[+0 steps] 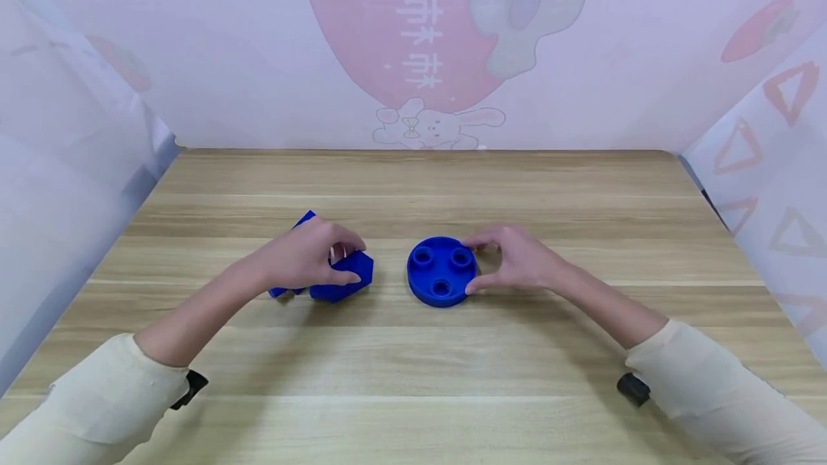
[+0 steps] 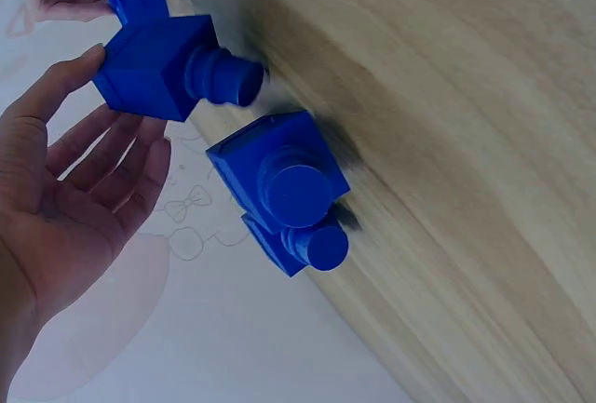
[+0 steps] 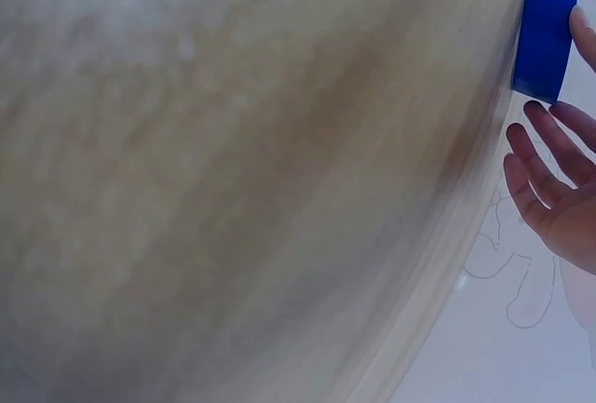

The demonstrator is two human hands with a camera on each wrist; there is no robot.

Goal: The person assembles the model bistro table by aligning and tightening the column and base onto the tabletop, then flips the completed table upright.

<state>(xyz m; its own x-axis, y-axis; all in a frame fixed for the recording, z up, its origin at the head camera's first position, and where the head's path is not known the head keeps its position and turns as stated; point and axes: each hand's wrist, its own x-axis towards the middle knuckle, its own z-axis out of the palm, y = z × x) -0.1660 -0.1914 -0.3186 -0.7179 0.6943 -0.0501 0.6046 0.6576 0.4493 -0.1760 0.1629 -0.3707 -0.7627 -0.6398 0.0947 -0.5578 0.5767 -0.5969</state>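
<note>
My left hand [image 1: 306, 253] pinches a blue faceted block [image 1: 352, 280] between thumb and fingers. In the left wrist view a stepped round peg [image 2: 228, 77] juts from that block. Two more blue pegged blocks lie beside it, a wider one [image 2: 270, 156] and a smaller one [image 2: 279, 245]; in the head view my left hand mostly covers them. To the right sits a round blue tray [image 1: 442, 270] with a raised rim and three ring-shaped sockets inside. Thumb and fingertips of my right hand [image 1: 520, 257] grip the tray's right edge.
Everything lies on a wood-grain table [image 1: 413, 364]. A pale printed curtain [image 1: 245, 41] hangs behind its far edge, with similar sheets at left and right. Black devices sit at both sleeve cuffs, such as the right one [image 1: 633, 389].
</note>
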